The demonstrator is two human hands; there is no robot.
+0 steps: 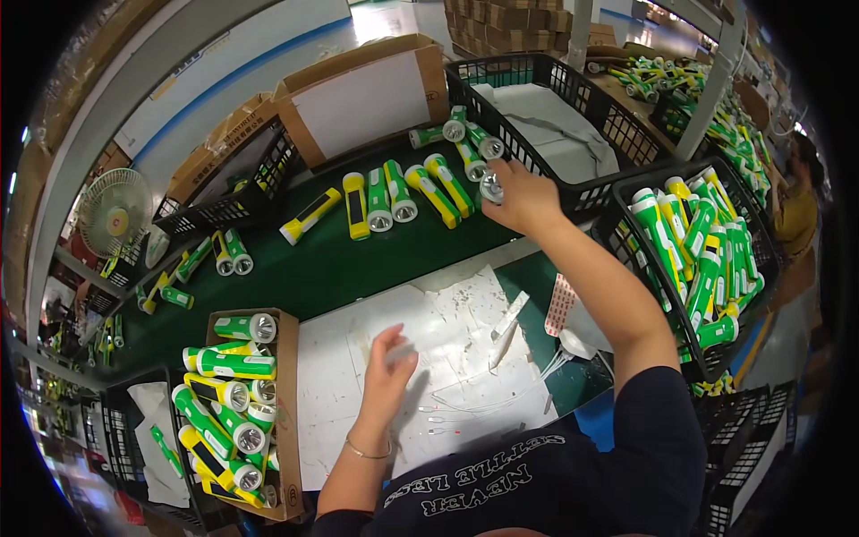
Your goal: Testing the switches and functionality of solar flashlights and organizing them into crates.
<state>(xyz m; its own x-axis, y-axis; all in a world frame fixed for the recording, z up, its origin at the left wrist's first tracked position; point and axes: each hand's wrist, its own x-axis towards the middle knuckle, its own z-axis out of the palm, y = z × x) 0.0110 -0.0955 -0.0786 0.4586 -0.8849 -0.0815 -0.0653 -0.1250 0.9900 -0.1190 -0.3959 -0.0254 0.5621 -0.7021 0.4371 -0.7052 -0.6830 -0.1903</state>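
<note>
My right hand (526, 199) reaches out to the far side of the bench, its fingers closed on a flashlight (491, 186) whose round lens shows; the rest of that flashlight is hidden. Beside it lie more green-and-white flashlights (471, 161) on the dark green belt. Over the white work surface (335, 394) hovers my left hand (387, 374), with nothing in it, fingers loosely bent and the thumb apart. Several white cable plugs (436, 420) rest on that surface to the right of the left hand. Yellow-and-green flashlights (355, 206) stretch along the belt ahead of me.
A cardboard box (287, 403) full of flashlights stands at my left. At the right sits a black crate (709, 358) heaped with them. Another black crate (617, 125), lined with paper, is at the back. A person (799, 201) is at the far right; a fan (116, 215) stands far left.
</note>
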